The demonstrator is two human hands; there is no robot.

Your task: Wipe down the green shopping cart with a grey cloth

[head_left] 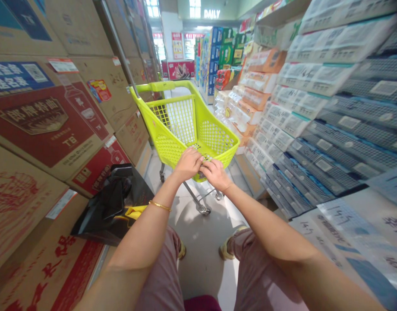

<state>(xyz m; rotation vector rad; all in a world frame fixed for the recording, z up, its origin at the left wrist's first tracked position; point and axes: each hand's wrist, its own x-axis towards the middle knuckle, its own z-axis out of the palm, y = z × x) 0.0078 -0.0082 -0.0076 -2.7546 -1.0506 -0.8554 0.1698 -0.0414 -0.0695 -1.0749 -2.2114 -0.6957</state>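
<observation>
A lime-green plastic shopping cart (198, 125) stands in a shop aisle ahead of me, its basket empty. My left hand (187, 163) is curled over the near rim of the basket, a gold bangle on that wrist. Beside it, touching, my right hand (214, 172) grips the same rim with bent fingers. The cart's handle bar (159, 86) is at the far side, away from me. Its metal legs and wheels (203, 210) rest on the pale floor.
Stacked brown and red cardboard cartons (52, 125) wall the left side. Packs of tissue paper (315, 112) fill shelves on the right. A black bag (111, 211) hangs by my left arm. The aisle runs on past the cart towards bright displays (214, 52).
</observation>
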